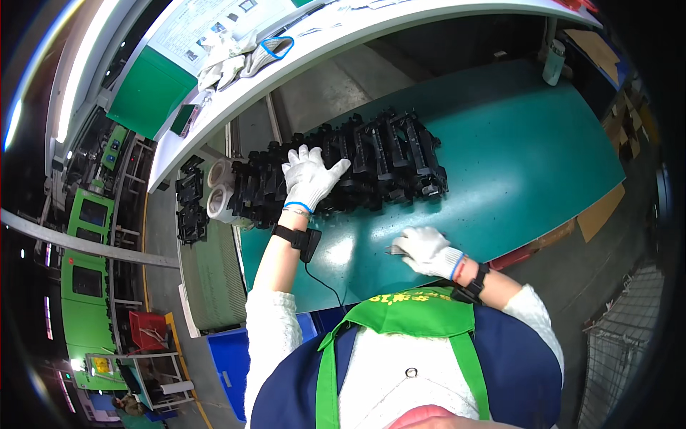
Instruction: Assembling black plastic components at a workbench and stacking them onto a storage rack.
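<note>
My left hand, in a white knit glove with a blue cuff, rests over a row of black plastic parts. Its fingers are spread and reach onto the parts' tops. The parts stand packed side by side on a green tabletop. Nearer to me and to the right, my right hand, gloved the same way, is closed low above the table. From its fingertips pokes a small, thin greyish thing, too small to name. The right hand is apart from the black parts.
Left of the row stand two rolls of clear tape and more black parts on a conveyor belt. A white shelf with gloves arches over the far side. A bottle stands at the far right corner. Blue bins sit below.
</note>
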A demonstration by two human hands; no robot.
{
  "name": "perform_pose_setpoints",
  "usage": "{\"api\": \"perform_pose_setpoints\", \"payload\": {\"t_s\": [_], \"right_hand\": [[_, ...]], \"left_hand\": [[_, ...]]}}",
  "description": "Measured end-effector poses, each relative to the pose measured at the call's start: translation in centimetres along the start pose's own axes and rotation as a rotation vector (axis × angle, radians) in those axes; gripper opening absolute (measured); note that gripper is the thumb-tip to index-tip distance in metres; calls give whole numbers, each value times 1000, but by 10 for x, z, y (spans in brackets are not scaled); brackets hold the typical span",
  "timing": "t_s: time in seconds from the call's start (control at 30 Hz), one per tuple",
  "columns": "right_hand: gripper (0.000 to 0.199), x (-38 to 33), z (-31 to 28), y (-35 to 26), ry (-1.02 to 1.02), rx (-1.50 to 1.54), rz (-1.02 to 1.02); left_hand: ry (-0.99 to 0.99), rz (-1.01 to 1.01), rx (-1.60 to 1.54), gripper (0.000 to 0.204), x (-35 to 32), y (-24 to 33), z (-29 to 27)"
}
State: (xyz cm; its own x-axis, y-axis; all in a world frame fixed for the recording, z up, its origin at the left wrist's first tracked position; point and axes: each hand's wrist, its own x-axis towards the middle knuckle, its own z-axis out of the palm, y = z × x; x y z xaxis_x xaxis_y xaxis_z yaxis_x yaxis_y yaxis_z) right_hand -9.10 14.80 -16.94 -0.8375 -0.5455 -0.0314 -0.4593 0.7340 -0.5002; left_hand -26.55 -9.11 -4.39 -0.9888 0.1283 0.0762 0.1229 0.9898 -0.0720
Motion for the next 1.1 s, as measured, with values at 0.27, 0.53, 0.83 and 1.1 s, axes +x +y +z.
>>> {"api": "perform_pose_setpoints", "payload": {"t_s": [0.27,0.53,0.83,1.1], "right_hand": [[36,33,11,-35,354,-121,-255],[28,21,-143,-26,830,239,266],[89,119,-153,49,289,118,643],[98,131,-144,37,263,160,733]], "left_hand": [[-31,41,11,91,-5,-4,-2],[-144,10,-42,97,-3,-11,-5],[-153,56,-13,95,-11,11,-18],[-240,31,-157,98,-9,-23,-16]]}}
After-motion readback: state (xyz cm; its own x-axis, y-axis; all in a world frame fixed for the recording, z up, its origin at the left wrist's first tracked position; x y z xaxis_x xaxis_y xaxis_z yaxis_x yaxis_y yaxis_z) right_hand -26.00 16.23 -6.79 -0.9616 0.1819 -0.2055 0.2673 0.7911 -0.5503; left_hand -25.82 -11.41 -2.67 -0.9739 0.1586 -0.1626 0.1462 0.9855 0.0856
